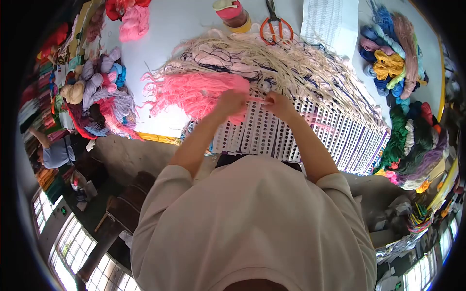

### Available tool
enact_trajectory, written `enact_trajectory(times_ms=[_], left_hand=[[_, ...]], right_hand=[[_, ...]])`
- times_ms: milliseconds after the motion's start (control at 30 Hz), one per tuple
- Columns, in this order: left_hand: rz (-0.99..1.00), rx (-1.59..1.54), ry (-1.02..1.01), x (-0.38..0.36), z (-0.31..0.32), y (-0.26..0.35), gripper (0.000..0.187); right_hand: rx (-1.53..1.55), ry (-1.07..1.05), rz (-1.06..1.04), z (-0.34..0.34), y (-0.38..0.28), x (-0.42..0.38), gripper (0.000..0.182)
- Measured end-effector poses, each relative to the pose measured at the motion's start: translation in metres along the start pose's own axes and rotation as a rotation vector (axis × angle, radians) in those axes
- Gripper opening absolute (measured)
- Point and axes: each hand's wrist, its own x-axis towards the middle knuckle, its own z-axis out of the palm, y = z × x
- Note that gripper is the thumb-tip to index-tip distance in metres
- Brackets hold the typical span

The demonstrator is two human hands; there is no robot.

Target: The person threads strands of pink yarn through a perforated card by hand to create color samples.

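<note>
Pink thread (pixel 194 92) lies in a loose heap over the left end of a row of white cards with punched holes (pixel 262 128). My left hand (pixel 232 103) is closed on pink thread at the heap's right edge. A short pink strand stretches from it to my right hand (pixel 277 104), whose fingers are pinched together on the strand above the cards. Behind both hands, cream and dark blue threads (pixel 291 63) spread across the upper ends of the cards.
Orange-handled scissors (pixel 276 31), a pink-lidded jar (pixel 234 15) and a printed sheet (pixel 329 22) lie beyond the threads. Yarn skeins are piled at the left (pixel 99 92) and right (pixel 393 63). Another person (pixel 57 151) is at the far left.
</note>
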Motion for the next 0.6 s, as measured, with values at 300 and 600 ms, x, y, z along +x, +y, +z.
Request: enact_trajectory(times_ms=[300,600], left_hand=[[0.342,-1.242,0.474,-0.042,-0.198,-0.070,0.011],[0.552,-1.236,-0.154,-0.120,-0.075,-0.005,0.045]], right_hand=[[-0.048,0.020,0.059,0.008,-0.001,0.003,0.026],[0.352,0.227,-0.189,0.017,-0.100,-0.053,0.033]])
